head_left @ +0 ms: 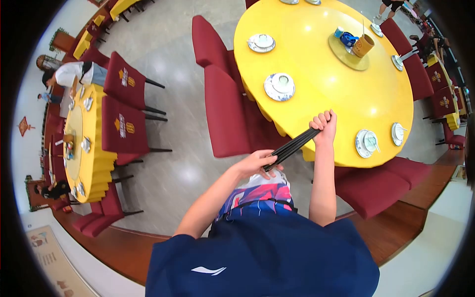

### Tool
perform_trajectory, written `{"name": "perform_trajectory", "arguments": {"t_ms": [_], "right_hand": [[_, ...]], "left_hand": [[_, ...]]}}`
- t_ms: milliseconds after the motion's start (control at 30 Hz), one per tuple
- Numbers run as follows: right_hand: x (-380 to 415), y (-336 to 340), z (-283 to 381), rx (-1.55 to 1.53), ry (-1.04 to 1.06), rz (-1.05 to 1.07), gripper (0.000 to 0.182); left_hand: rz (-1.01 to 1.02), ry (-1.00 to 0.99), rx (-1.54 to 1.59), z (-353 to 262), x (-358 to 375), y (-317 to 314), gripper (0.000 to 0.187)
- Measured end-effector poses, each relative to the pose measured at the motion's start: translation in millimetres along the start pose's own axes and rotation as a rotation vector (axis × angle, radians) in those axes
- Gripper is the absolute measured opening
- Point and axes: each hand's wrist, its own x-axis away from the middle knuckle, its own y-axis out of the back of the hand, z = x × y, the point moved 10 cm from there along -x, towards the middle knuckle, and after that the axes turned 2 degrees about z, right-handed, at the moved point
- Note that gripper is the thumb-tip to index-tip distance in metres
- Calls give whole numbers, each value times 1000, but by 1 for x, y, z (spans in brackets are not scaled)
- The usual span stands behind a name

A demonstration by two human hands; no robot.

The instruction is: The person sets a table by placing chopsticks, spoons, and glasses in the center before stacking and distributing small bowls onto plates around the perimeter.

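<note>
A bundle of long black sticks (294, 147), which look like chopsticks, slants between my two hands in front of my body. My left hand (260, 163) is closed round the lower end, with the fingers beneath and the thumb on top. The upper end is gripped in my right hand (324, 125), held in a fist over the near edge of the round yellow table (326, 104). Nearest to the hands on that table are place settings of stacked plates and bowls, one (279, 87) beyond the bundle and another (366, 143) to the right.
Dark red chairs (225, 111) stand left of the table, with more (378, 185) at its near right. A turntable (341, 54) carries a brown container (363, 45) and blue items. Further left, a person in white (69, 74) leans over another yellow table (91, 128).
</note>
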Motion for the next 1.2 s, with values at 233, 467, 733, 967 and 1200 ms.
{"name": "perform_trajectory", "arguments": {"t_ms": [233, 467, 733, 967, 1200], "right_hand": [[-41, -27, -78, -109, 61, -81, 25], [-48, -53, -162, 168, 72, -210, 28], [-42, -149, -255, 691, 154, -227, 34], [-87, -234, -320, 1037, 328, -238, 37], [-170, -273, -367, 813, 292, -291, 33]], "left_hand": [[-587, -179, 250, -71, 34, 122, 39], [-581, -198, 232, -125, 81, 236, 34], [-454, -103, 176, -193, 136, 371, 29], [-479, -142, 170, -249, 186, 448, 25], [-513, -283, 37, -349, 189, 514, 25]]}}
